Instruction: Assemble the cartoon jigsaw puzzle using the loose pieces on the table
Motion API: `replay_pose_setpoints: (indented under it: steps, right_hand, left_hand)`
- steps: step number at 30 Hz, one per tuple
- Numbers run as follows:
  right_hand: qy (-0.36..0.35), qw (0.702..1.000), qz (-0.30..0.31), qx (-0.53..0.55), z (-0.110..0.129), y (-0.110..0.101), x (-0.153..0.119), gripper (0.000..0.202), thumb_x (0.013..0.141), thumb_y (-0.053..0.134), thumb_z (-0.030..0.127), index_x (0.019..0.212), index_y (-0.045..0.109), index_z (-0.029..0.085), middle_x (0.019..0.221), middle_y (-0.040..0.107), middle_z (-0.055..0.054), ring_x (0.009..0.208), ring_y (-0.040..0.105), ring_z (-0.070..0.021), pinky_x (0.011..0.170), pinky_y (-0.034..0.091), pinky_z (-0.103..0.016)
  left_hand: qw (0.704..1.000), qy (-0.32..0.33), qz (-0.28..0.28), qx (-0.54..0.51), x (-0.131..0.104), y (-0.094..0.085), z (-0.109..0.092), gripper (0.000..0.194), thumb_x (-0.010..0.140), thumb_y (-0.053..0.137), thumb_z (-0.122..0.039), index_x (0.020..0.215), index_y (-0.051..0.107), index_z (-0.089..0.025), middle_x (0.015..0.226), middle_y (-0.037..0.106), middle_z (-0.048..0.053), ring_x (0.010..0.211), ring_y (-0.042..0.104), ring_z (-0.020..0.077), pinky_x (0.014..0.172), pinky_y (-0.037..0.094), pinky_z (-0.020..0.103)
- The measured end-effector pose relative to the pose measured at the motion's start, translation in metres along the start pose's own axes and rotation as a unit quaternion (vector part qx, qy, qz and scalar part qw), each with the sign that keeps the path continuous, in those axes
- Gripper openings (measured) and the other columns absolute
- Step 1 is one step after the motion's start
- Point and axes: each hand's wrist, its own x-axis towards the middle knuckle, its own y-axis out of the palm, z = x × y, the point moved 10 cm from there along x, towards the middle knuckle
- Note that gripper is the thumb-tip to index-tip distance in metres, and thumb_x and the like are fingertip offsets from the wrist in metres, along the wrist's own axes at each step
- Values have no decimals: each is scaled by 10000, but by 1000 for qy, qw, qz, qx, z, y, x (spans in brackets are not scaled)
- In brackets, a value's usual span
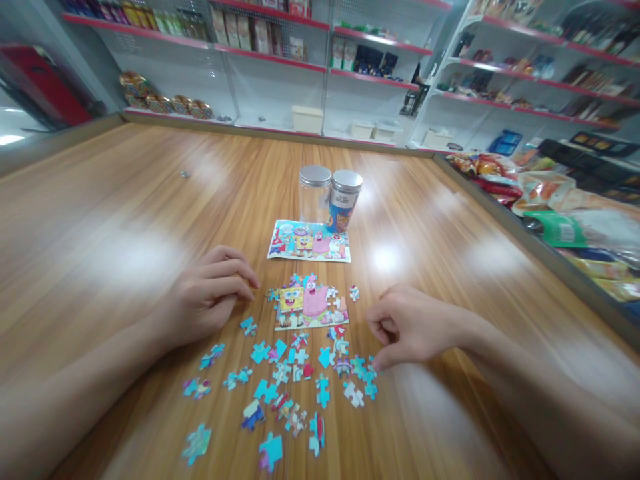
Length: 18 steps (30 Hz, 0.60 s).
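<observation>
A partly joined cartoon puzzle (pixel 313 303) lies on the wooden table, with a yellow and a pink figure on it. Behind it is a printed picture card (pixel 310 242). Several loose pieces (pixel 265 391), many of them blue, are scattered in front. My left hand (pixel 205 297) rests left of the puzzle, fingers loosely bent and apart, with nothing in it. To the right, my right hand (pixel 413 327) has curled fingers, and its thumb tip is beside loose blue pieces (pixel 369 375); whether it holds anything is hidden.
A clear jar (pixel 315 193) and a printed jar (pixel 345 200), both silver-lidded, stand behind the card. A small object (pixel 185 174) lies at the far left. Snack packs (pixel 545 190) lie beyond the right edge, and shelves (pixel 280 60) stand behind.
</observation>
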Motion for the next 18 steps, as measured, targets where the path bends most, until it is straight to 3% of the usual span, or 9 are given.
replay_pose_setpoints:
  steps: [8,13,18]
  right_hand:
    - [-34,999,-16,-10,1,1,1,257,782,769,359,703,602,180,542,508,83,472,455,-58,499,282,-198]
    - [-109,983,-148,23,6,-9,0,262,780,663,251,609,475,185,495,404,86,444,358,-57,490,261,-217]
    - [-202,953,-226,22,28,-6,-5,223,816,652,269,651,525,191,502,444,76,472,411,-76,528,300,-237]
  left_hand:
    - [1000,0,3,-7,0,1,0,263,841,537,-8,791,695,-213,916,718,36,952,598,208,890,513,374]
    - [1000,-4,0,-14,2,0,-3,268,843,523,-7,783,695,-203,905,714,39,964,588,211,858,517,363]
    - [1000,1,3,-21,2,1,-4,257,853,530,-6,813,696,-198,919,710,47,971,587,210,866,520,375]
